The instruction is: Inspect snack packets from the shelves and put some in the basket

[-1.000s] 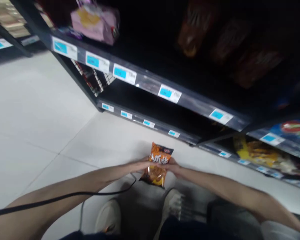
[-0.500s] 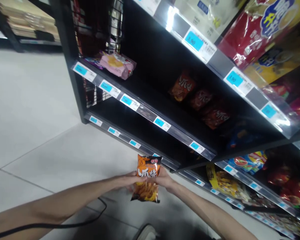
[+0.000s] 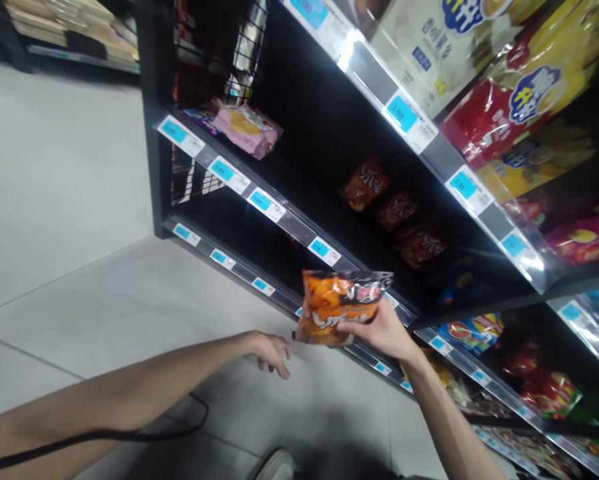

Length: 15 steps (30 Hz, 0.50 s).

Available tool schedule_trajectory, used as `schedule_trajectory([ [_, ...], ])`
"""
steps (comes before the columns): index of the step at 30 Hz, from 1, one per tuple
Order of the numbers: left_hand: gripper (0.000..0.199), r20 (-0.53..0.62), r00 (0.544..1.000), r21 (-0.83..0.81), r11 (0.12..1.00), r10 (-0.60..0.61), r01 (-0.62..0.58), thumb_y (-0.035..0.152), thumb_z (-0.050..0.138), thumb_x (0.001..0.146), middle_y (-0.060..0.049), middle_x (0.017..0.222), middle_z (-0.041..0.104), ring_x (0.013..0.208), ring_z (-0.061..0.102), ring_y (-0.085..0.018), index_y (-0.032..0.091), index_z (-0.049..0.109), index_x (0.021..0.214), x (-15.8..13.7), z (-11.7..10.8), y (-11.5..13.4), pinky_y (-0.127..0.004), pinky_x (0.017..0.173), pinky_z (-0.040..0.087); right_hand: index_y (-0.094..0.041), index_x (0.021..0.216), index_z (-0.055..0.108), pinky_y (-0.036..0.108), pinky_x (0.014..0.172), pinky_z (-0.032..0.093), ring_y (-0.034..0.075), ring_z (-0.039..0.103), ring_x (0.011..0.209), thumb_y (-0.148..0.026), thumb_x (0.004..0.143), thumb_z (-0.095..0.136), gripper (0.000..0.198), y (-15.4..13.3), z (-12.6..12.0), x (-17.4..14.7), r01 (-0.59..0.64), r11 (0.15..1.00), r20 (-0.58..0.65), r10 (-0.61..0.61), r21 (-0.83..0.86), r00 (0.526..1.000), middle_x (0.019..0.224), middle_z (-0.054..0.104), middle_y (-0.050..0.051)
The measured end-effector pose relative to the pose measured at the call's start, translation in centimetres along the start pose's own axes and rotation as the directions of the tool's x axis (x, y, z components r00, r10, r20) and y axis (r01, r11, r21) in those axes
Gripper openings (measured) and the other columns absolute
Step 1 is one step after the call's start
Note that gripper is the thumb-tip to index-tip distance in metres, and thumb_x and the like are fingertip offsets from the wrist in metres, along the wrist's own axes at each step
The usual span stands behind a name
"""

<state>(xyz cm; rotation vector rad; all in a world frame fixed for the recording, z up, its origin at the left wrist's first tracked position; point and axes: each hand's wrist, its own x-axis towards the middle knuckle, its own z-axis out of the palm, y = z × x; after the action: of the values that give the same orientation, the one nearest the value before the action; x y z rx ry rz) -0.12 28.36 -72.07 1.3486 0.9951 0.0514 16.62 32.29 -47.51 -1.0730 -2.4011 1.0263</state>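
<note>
An orange and black snack bag (image 3: pixel 332 303) is in my right hand (image 3: pixel 382 330), the thumb across its front and the other fingers hidden behind it. The bag is tilted, in front of the shelf's edge. My left hand (image 3: pixel 270 352) is empty, a little to the left of and below the bag, fingers apart and slightly curled. On the dark middle shelf lie several similar orange bags (image 3: pixel 365 185), farther back.
Pink snack packs (image 3: pixel 246 128) lie at the shelf's left end. A price rail (image 3: pixel 299 225) runs along the shelf edge. Large chip bags (image 3: pixel 499 113) fill the upper shelf. A black cable (image 3: pixel 129 435) hangs by my left forearm, and a shoe (image 3: pixel 275 465) stands on the tiled floor.
My left hand has let go of the snack bag and moved away to its left. My right hand has lifted the bag up and right toward the shelf, tilting it.
</note>
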Motion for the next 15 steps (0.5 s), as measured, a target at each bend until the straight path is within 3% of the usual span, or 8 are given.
schedule_trajectory([
  [2,0.078,0.016,0.999,0.077,0.997,-0.029,0.027,0.049,0.078,0.059,-0.012,0.121,0.073,0.104,0.072,-0.027,0.019,0.057,0.127,0.4,0.7,-0.3,-0.023,0.054,0.049,-0.018,0.092,0.074,0.045,0.087,0.063,0.029,0.076,0.088,-0.034,0.067,0.089,0.033,0.2,-1.1,0.7,0.084,0.996,-0.182,-0.082,0.000,0.980,0.097,0.079,0.009],
  [4,0.072,0.028,0.999,0.128,0.991,-0.032,0.028,0.048,0.076,0.062,-0.012,0.120,0.074,0.102,0.073,-0.026,0.019,0.058,0.126,0.5,1.2,-0.4,-0.022,0.051,0.047,-0.017,0.087,0.075,0.049,0.094,0.060,0.030,0.075,0.090,-0.034,0.068,0.088,0.028,0.4,-2.0,1.8,0.179,0.983,-0.392,-0.180,-0.041,0.902,0.094,0.079,0.009],
  [7,0.067,0.024,0.999,0.164,0.986,-0.033,0.029,0.048,0.072,0.068,-0.012,0.120,0.074,0.099,0.073,-0.023,0.019,0.059,0.127,0.3,1.5,-0.4,-0.020,0.051,0.048,-0.017,0.095,0.073,0.053,0.102,0.056,0.032,0.073,0.101,-0.035,0.070,0.086,0.033,0.7,-2.7,3.9,0.268,0.955,-0.642,-0.287,-0.129,0.712,0.096,0.078,0.009],
  [10,0.064,0.010,0.999,0.186,0.982,-0.040,0.037,0.047,0.069,0.071,-0.010,0.116,0.075,0.094,0.073,-0.020,0.020,0.059,0.128,-0.1,1.4,-0.6,-0.020,0.054,0.050,-0.018,0.115,0.067,0.055,0.104,0.053,0.033,0.067,0.116,-0.036,0.068,0.085,0.053,1.2,-2.7,6.0,0.296,0.922,-0.758,-0.376,-0.249,0.533,0.111,0.073,0.011],
  [12,0.061,-0.005,0.999,0.219,0.975,-0.046,0.046,0.047,0.069,0.072,-0.009,0.109,0.077,0.087,0.073,-0.020,0.020,0.061,0.126,-0.4,1.2,-0.8,-0.022,0.056,0.051,-0.020,0.121,0.063,0.056,0.106,0.051,0.033,0.064,0.121,-0.037,0.068,0.084,0.060,1.8,-2.6,7.4,0.302,0.906,-0.757,-0.415,-0.296,0.505,0.120,0.069,0.012],
  [15,0.055,-0.038,0.998,0.285,0.957,-0.050,0.059,0.046,0.070,0.070,-0.006,0.095,0.078,0.078,0.073,-0.021,0.022,0.066,0.119,-0.5,1.1,-1.2,-0.026,0.059,0.055,-0.017,0.116,0.062,0.057,0.104,0.052,0.033,0.068,0.114,-0.040,0.071,0.082,0.055,2.9,-2.4,9.6,0.312,0.921,-0.750,-0.375,-0.233,0.546,0.115,0.070,0.013],
])
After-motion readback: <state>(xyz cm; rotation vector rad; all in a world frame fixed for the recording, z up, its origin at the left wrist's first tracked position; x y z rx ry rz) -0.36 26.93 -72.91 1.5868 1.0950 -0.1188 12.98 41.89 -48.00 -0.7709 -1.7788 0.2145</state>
